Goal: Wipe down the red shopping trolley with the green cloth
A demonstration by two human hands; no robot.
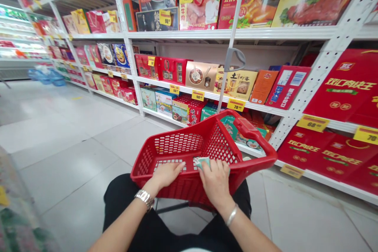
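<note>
A red plastic shopping basket with perforated walls stands between my knees, its handle to the right. My left hand grips the near rim, with its fingers partly hidden by the hand itself. My right hand is closed on a small pale green and white cloth at the same rim, right of my left hand. The cloth lies against the inner side of the basket, mostly covered by my fingers. I see nothing else inside the basket.
White metal shelves with boxed goods and yellow price tags run along the far side and right. A thin upright pole with a grey clip rises behind the basket. Blue water bottles stand far left on the tiled floor.
</note>
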